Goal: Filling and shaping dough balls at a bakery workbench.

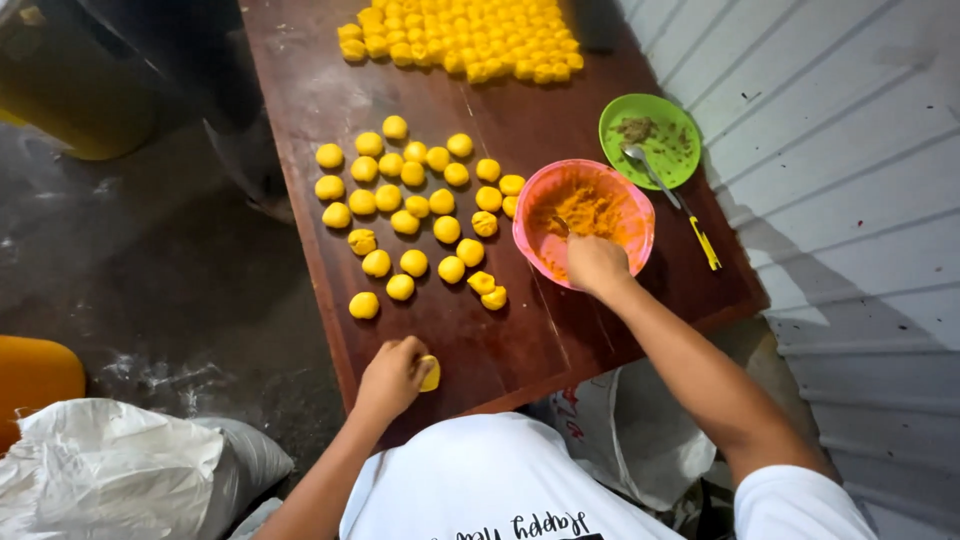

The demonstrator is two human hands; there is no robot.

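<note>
My left hand (392, 374) is closed around a flattened yellow dough piece (431, 373) above the near edge of the dark wooden table (500, 340). My right hand (597, 264) reaches into a pink bowl (535, 245) of orange filling (590, 212); its fingers hold the handle of a utensil dug into the filling. Several yellow dough balls (415, 205) lie in loose rows left of the bowl. A dense batch of yellow filled pieces (465, 35) sits at the far end of the table.
A green plate (655, 140) with crumbs holds a spoon (640, 160) with a yellow handle (705, 243), right of the bowl. White corrugated wall on the right. White sacks (110, 465) and an orange object (30, 375) lie on the dusty floor at left.
</note>
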